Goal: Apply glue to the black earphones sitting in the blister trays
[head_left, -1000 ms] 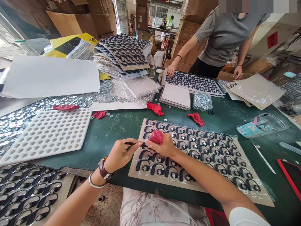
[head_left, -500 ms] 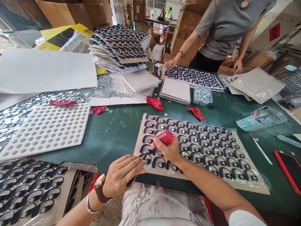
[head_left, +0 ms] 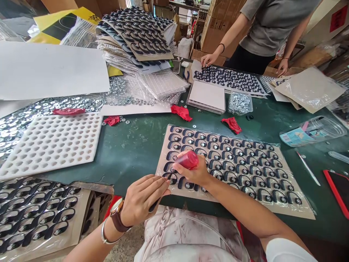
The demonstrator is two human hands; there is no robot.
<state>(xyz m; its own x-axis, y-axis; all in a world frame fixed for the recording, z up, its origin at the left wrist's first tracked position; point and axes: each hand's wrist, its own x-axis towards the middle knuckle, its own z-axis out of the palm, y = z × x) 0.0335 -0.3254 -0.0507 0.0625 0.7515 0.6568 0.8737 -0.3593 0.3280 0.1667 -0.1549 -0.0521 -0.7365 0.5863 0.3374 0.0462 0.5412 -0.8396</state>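
The right hand's [head_left: 193, 171] fingers are wrapped around a red bottle [head_left: 190, 159], tilted with its narrow end down over the near-left part of a sheet [head_left: 302, 211] of black hooks on the desk [head_left: 128, 149]. The left hand [head_left: 145, 198], fingers pressed together, pinches a dark tool [head_left: 155, 205] beside that corner; whether its tip meets the bottle is hard to tell.

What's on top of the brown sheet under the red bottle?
Rows of dark curved pieces with shiny parts are on the brown sheet. The right hand and red bottle cover some spots, so what's there can't be seen.
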